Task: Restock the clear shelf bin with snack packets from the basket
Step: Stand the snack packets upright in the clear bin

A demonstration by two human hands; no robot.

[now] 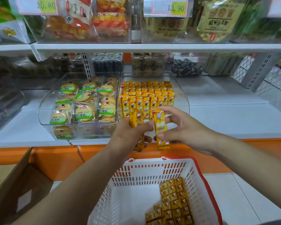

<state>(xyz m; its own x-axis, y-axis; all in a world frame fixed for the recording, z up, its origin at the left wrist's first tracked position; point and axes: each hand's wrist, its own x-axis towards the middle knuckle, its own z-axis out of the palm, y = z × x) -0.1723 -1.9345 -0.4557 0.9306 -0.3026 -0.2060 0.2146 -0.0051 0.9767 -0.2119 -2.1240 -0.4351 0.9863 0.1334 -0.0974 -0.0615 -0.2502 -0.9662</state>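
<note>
Hands: left hand [128, 135] and right hand [180, 127] each grip yellow packets [160, 129].
Risk: crowded clear bin [182, 96] could topple standing rows.

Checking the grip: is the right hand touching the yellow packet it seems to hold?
Touching. The head view shows the right hand pinching the yellow packet: thumb across its front, fingers behind.

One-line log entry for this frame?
stage: restocking | left hand: grips yellow packet | right hand: pinches second packet | clear bin: mostly stocked | basket: spare packets inside
</note>
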